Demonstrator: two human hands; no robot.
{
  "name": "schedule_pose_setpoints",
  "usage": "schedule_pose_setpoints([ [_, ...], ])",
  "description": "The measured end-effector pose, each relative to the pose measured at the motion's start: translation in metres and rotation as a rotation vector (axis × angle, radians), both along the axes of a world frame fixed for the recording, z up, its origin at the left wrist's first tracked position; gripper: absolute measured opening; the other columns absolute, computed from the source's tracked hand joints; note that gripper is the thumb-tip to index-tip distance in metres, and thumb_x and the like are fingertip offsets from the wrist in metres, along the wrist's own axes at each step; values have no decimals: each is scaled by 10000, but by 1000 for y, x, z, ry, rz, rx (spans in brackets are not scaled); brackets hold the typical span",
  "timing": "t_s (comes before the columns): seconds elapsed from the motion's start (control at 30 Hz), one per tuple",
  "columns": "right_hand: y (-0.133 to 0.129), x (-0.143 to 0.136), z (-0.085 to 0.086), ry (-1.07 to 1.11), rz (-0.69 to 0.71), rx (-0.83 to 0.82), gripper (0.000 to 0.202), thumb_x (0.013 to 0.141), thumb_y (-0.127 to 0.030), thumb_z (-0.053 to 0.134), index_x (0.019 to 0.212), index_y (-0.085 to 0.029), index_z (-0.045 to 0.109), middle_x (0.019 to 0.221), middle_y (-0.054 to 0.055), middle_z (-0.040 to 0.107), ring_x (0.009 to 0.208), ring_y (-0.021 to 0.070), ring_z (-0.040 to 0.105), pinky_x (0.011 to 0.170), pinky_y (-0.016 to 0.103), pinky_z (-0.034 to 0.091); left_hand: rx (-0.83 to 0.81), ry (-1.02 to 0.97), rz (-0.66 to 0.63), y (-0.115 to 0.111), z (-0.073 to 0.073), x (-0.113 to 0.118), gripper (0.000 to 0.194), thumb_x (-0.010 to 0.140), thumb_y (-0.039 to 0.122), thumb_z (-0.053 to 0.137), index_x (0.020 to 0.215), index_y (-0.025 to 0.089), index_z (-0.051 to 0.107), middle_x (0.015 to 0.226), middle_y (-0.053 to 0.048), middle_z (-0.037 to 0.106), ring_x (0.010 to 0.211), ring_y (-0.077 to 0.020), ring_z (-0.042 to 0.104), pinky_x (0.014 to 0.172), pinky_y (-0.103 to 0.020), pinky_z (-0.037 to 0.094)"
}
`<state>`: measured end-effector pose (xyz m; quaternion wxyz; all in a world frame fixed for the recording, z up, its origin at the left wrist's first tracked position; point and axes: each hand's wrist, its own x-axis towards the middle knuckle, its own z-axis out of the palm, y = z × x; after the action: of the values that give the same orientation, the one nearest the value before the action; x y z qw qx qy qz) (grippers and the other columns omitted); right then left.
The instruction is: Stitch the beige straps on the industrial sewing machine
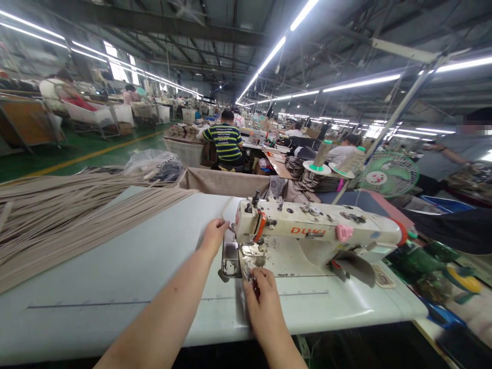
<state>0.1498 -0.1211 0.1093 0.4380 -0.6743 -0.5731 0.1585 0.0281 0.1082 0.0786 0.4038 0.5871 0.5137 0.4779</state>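
A white sewing machine [319, 225] stands on the pale table. My left hand [214, 234] is at the left of its head, thumb and fingers pinched together near the end of a thin light strip [227, 206]. Close in front of the needle area is my right hand [263, 294], its fingers curled round something small and dark that I cannot make out. A narrow strip seems to run from there toward the presser foot. Long beige fabric strips [96, 210] lie in a heap on the left of the table.
Behind the machine are a fabric-lined bin [226, 180], thread cones [322, 154] and a green fan [390, 174]. A person in a striped shirt [226, 143] sits ahead, facing away. Another person [446, 148] is at the right. A printed ruler line [126, 303] crosses the table's front.
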Motion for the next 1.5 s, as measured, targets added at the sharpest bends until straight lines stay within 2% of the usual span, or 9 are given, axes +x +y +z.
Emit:
schedule_pose_setpoints([
  [0.23,6,-15,14,182,169,-99,225,938,-385,558,1011,-209,677,860,46,668,815,208,622,776,330,504,-82,-326,11,-37,1,-31,449,737,611,699,828,177,628,816,-43,697,831,-202,673,792,-322,540],
  [0.43,24,-33,-1,654,295,-328,494,871,-683,579,926,-200,668,735,1,656,529,110,483,497,244,354,-104,-425,2,-74,3,-71,440,694,557,811,854,184,639,919,-66,746,918,-215,713,883,-353,564],
  [0.7,57,-50,-14,838,323,-371,626,760,-759,669,867,-143,702,703,36,694,458,66,420,441,213,258,-79,-385,-17,-120,10,-108,360,754,487,820,910,210,651,1060,-82,789,1076,-246,725,995,-382,538],
  [1.03,75,-68,1,849,473,-429,616,746,-759,660,818,-148,686,625,-30,547,432,41,283,441,214,151,-3,-300,-12,-157,6,-133,281,815,422,780,961,214,661,1105,-84,782,1105,-240,726,1020,-382,555],
  [1.2,74,-71,3,731,482,-407,576,833,-730,542,868,-165,653,642,-39,514,458,62,276,463,228,192,-21,-286,-16,-167,9,-142,301,821,445,769,955,204,649,1093,-89,780,1104,-236,721,1015,-371,552],
  [1.3,65,-63,5,600,416,-357,354,838,-555,642,823,-203,604,668,-42,516,557,105,400,537,236,301,-66,-241,-7,-168,12,-153,336,825,485,763,951,199,641,1037,-79,779,1075,-238,721,1000,-368,547],
  [1.37,54,-55,8,322,313,-262,209,825,-382,704,794,-215,583,720,-29,534,683,142,484,641,256,372,-102,-201,-3,-167,16,-164,360,837,526,740,943,198,633,1008,-73,773,1076,-246,715,1001,-373,539],
  [1.43,41,-45,10,-125,165,-148,67,855,-257,681,878,-216,633,878,23,604,846,186,557,771,291,420,-150,-189,-11,-164,19,-178,398,852,571,703,962,197,624,1045,-83,765,1107,-258,704,1003,-381,532],
  [1.5,29,-34,8,-529,32,-105,222,893,-211,645,1113,-228,673,1066,79,637,977,230,602,850,323,446,-205,-165,-18,-160,20,-197,461,839,617,688,1004,193,619,1051,-92,763,1066,-260,714,958,-375,547],
])
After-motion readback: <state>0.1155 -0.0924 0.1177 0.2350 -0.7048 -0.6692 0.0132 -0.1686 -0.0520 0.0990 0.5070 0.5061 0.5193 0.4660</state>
